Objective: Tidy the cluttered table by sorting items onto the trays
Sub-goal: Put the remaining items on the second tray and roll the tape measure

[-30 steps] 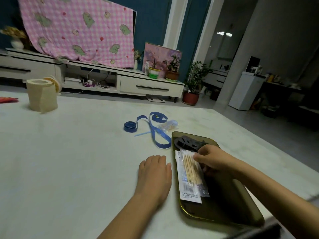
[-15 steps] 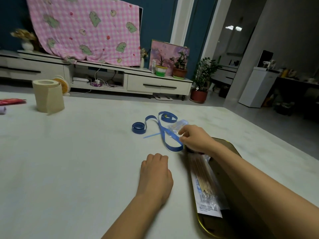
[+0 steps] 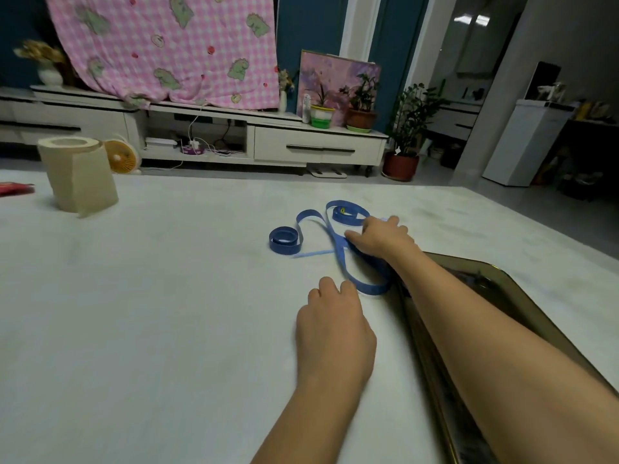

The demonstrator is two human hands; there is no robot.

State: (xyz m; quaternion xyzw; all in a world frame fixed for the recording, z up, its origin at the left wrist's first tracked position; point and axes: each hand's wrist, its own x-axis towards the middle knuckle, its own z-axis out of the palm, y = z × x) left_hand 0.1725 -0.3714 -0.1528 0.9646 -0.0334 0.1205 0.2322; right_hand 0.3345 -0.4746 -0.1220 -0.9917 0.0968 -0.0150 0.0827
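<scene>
Ahead, blue tape under right hand, grip unclear; left hand relaxed; paper roll far-left.

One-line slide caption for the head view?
Right hand on the blue ribbon past the tray; left hand flat on the table.

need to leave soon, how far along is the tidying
Done: a dark item shows on the tray. In hand: the right hand is on the blue tape, grip unclear; the left hand rests on the table. Left: tape, paper roll, red packet.
</scene>
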